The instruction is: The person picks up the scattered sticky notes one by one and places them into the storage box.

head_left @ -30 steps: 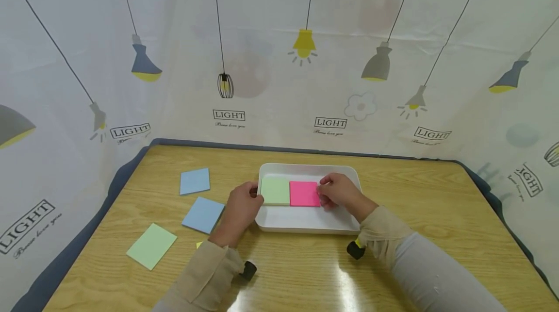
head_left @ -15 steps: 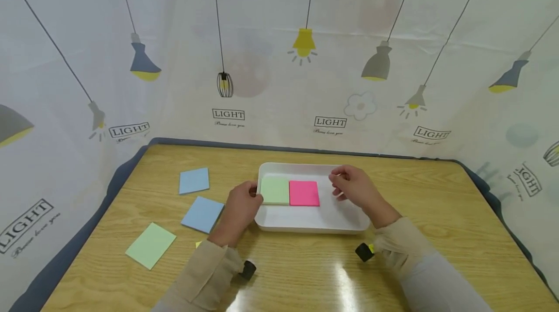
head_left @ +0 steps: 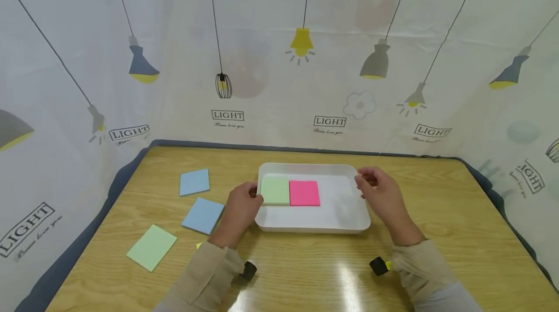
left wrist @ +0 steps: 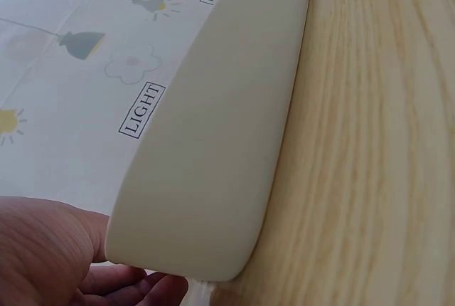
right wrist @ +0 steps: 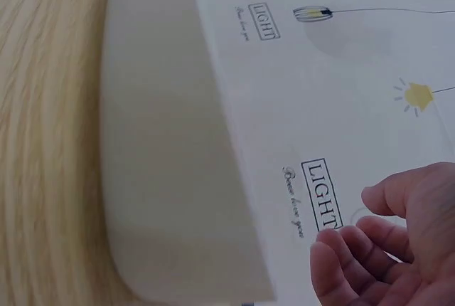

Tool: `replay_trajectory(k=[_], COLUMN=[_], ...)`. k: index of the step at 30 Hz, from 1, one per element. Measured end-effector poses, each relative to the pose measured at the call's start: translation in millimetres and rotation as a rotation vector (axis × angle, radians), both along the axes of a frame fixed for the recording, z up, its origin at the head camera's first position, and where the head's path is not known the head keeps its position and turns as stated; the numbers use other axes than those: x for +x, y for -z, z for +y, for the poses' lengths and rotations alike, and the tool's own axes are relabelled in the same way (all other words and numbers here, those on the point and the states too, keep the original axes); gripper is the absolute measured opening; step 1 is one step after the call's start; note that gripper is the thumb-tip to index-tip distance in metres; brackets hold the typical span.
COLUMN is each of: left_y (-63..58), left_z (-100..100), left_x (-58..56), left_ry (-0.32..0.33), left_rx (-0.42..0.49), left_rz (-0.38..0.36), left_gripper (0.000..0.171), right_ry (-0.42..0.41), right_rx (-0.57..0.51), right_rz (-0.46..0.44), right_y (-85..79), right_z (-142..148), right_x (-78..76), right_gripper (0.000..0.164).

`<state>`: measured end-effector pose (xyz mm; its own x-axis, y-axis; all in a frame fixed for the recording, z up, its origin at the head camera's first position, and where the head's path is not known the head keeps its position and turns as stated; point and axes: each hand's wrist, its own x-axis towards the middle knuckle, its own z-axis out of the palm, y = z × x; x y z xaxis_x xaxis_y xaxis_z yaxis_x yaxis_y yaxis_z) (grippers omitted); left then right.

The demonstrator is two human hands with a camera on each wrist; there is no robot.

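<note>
A white tray lies on the table with a pale green sticky note pad and a bright pink sticky note pad side by side in it. At the tray's left end my left hand grips the rim, thumb over the edge; the left wrist view has its fingers round the outer wall. By the tray's far right corner is my right hand, its fingers loosely bent and holding nothing. The right wrist view shows it apart from the tray wall.
Left of the tray, two blue sticky note pads and a pale green pad lie on the wooden table. A bit of yellow peeks out by the left sleeve. A lamp-printed curtain surrounds the table.
My right hand has left the pink pad and moved right, across the tray to its right rim. My left hand stays on the left rim, and both pads lie where they were.
</note>
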<state>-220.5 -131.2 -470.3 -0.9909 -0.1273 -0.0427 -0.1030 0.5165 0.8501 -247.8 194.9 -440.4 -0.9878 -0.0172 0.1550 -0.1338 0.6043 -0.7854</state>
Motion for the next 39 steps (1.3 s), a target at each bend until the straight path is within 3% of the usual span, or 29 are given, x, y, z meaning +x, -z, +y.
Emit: replay_trajectory(k=[5,10,19,22,30,39], left_y=[-1.4,-0.5,1.0,0.2,-0.1,0.2], left_z=[1.1,1.3,0.1,-0.1,0.2,-0.2], left_x=[-0.1,0.1,0.4,0.8,2.5,0.1], left_ry=[0.000,0.005,0.004,0.006,-0.001,0.008], left_rx=[0.006,0.019,-0.001,-0.008,-0.006,-0.005], left_rz=[0.004,0.010,-0.010,-0.005,-0.021,-0.027], left_gripper=[0.031,0.031,0.032,0.033,0.033,0.034], right_ry=[0.046,0.007,-0.036,-0.051,-0.080,-0.050], right_rx=[0.102,0.109,0.218,0.217,0.199,0.208], right_rz=[0.041,-0.052,-0.251,-0.268,-0.192,-0.232], right_y=[-0.6,0.3,6.2,8.6,16.7,20.7], right_z=[7.4,11.8,13.9,13.6,12.3,13.6], right_x=[1.6,0.8,-0.8,-0.1,1.5,-1.2], right_gripper=[0.044,0.052,0.072,0.069,0.045,0.039])
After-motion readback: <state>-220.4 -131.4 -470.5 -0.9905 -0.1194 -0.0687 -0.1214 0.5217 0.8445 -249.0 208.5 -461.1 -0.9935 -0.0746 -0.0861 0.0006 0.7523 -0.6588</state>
